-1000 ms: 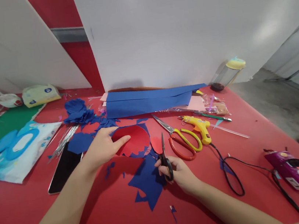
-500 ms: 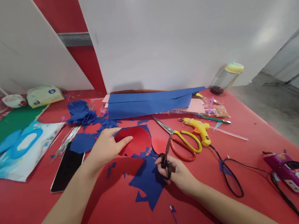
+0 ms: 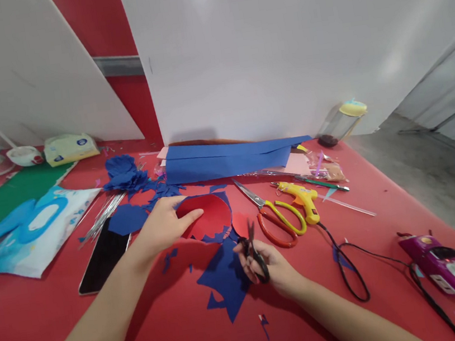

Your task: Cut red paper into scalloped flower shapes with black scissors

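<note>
My left hand [image 3: 167,224] pinches the left edge of a round red sheet [image 3: 206,213], its thumb across the red face and its fingers behind. Blue paper borders the sheet, with a jagged edge below it. Black-handled scissors [image 3: 254,254] are in my right hand [image 3: 268,266], fingers at the handles and blades pointing up, just right of the sheet. Under the hands lies a cut piece of blue paper [image 3: 225,278]. Larger scissors with red and yellow handles [image 3: 280,219] rest on the table beyond my right hand.
Right of the large scissors lie a yellow glue gun [image 3: 303,196], its cord and a purple box [image 3: 444,270]. At left are a phone [image 3: 104,258], a wipes pack [image 3: 41,230] and blue paper petals [image 3: 124,173]. Folded blue sheets [image 3: 226,159] lie along the white board [image 3: 278,50].
The black-handled scissors have turned in my right hand, and their handles now show lower and further right. My left hand stays at the red sheet. The camera view has shifted slightly.
</note>
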A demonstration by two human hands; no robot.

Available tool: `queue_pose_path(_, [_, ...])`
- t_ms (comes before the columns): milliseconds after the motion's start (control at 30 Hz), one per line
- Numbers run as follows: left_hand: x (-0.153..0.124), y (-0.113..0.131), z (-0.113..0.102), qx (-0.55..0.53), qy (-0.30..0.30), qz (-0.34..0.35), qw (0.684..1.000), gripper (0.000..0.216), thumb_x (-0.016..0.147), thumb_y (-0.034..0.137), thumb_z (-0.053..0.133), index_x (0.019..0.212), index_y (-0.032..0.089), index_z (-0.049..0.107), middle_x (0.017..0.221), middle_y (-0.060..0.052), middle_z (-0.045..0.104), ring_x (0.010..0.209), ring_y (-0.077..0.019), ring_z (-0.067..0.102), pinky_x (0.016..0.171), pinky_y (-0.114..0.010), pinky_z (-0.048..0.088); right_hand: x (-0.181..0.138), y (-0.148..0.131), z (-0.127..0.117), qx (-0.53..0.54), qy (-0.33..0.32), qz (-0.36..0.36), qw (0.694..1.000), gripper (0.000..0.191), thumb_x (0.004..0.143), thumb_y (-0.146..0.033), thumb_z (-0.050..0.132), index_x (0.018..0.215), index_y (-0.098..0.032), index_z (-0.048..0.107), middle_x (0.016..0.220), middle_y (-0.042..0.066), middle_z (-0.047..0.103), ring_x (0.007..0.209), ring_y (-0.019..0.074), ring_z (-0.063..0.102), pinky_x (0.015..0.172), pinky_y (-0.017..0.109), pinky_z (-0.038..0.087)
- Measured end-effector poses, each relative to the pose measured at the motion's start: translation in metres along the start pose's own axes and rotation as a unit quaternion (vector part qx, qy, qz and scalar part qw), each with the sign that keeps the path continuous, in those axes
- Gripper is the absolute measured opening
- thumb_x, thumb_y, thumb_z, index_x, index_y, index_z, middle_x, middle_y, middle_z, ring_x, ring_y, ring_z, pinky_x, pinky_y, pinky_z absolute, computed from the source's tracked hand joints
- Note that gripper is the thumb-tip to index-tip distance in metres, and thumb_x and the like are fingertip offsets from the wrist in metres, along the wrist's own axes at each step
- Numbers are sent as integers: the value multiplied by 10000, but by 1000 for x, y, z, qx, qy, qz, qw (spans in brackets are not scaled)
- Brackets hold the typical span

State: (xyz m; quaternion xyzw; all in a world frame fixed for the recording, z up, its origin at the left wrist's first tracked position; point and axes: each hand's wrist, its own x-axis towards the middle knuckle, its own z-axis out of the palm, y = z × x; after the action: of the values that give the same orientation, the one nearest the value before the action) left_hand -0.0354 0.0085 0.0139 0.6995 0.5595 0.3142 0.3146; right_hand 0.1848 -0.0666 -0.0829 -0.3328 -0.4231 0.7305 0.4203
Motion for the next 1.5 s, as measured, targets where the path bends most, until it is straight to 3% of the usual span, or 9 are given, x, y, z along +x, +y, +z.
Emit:
queue_pose_path(133, [0, 1, -1, 4, 9, 7, 1000, 251, 688, 413, 644, 648, 165, 647, 573, -17, 640, 540, -186, 595, 460, -261, 442, 0, 1, -3, -20, 8, -17, 1000, 514, 612, -581, 735, 823, -124, 629, 547, -20, 520, 377, 42, 355, 387, 193, 239])
queue_pose_path(333, [1, 2, -4, 9, 8, 2, 1000, 252, 689, 409, 632, 645, 161, 632, 545, -7, 612, 487, -164, 553, 440, -258, 422, 1, 2, -2, -28, 56, 3, 998, 474, 625, -549, 745, 830, -145, 607, 590, -22, 510, 423, 53, 383, 411, 194, 280])
queue_pose_path(633, [-1, 6, -5, 46, -29, 3, 999, 199, 677, 365, 644, 634, 171, 633, 480, 24, 550, 426, -129, 481, 395, -235, 335, -2, 2, -5, -14, -8, -35, 999, 433, 699, -502, 716, 927, -171, 556, 666, -27, 472, 484, 56, 394, 432, 189, 273])
queue_pose_path(700, [-2, 6, -5, 49, -34, 3, 998, 193, 672, 362, 648, 655, 169, 643, 498, 21, 564, 436, -131, 489, 405, -238, 340, -3, 0, -5, -8, -39, -25, 999, 503, 666, -517, 736, 981, -185, 527, 743, -17, 474, 530, 60, 427, 471, 193, 315])
queue_pose_path(867, [-3, 8, -4, 53, -37, 19, 998, 185, 681, 348, 641, 655, 165, 645, 502, 25, 563, 465, -129, 501, 430, -236, 342, -5, 0, -6, -18, -85, -3, 996, 509, 721, -555, 669, 1025, -192, 483, 687, -34, 449, 511, 67, 412, 470, 195, 304])
queue_pose_path(1267, [-4, 10, -2, 58, -62, 18, 996, 210, 677, 385, 611, 647, 178, 631, 517, 31, 563, 513, -148, 526, 465, -246, 362, -7, -3, -1, -76, -74, -1, 994, 490, 768, -620, 565, 961, -173, 519, 718, -20, 475, 470, 61, 386, 458, 222, 285])
queue_pose_path(1500, [-6, 16, -3, 55, -37, 5, 998, 185, 644, 364, 643, 664, 180, 639, 514, 24, 567, 514, -156, 529, 469, -251, 373, -7, -7, 3, -97, -80, 19, 992, 529, 748, -643, 571, 907, -140, 530, 656, -20, 486, 449, 57, 384, 457, 224, 275])
